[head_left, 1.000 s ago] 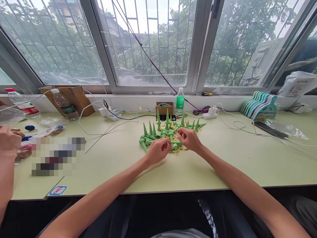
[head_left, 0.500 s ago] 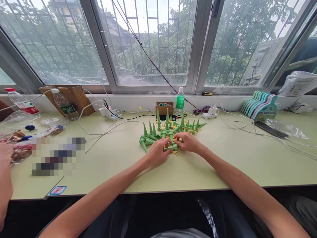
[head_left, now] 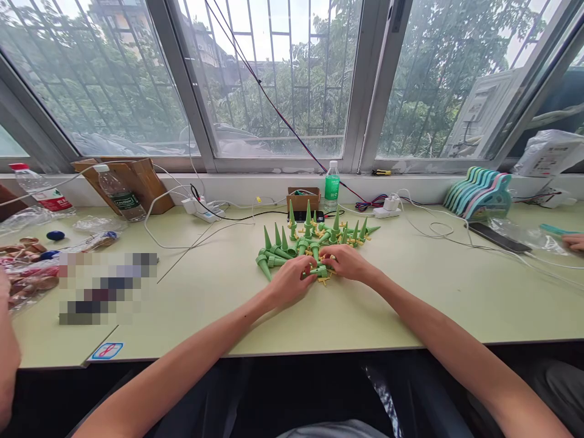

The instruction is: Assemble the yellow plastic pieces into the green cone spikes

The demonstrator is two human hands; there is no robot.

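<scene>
At the front of a pile of green plastic watering spikes (head_left: 277,248), my left hand (head_left: 292,280) is closed around a green watering spike (head_left: 320,271) lying nearly level between its fingers. My right hand (head_left: 345,261) is just to the right, its fingertips pinched close to that spike's end. Whatever the right fingers hold is too small or too hidden to make out. Several spikes stand point up behind the hands, and others lie on their sides. Small yellow valve pieces (head_left: 323,281) are scattered among them.
Behind the pile stand a small cardboard box (head_left: 303,199) and a green-labelled bottle (head_left: 332,187). White cables (head_left: 438,230) run along the table's back. Light blue hangers (head_left: 479,198) are at the right, near another person's hand (head_left: 573,241). Another person's arm (head_left: 6,359) shows at far left.
My right hand has come down and left toward the spike at my left fingers, then stayed there. At far right, another person's hand has appeared with a blue item. The far-left arm has drawn back.
</scene>
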